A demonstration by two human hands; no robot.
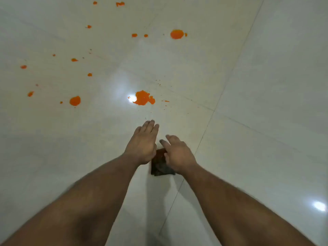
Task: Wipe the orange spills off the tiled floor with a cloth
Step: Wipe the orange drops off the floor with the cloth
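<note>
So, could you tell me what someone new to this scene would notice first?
The bright orange spills on the pale tiled floor stand out first, above all the biggest orange splat near the middle and a round blot farther off. Next come the left hand and right hand, both with straight fingers, low in the middle over a dark cloth.

Both hands reach over a dark cloth (160, 164) on the tiled floor (266, 86): left hand (142, 146) and right hand (177, 155) flat-fingered; orange spills (142, 98) lie beyond the cloth
</note>
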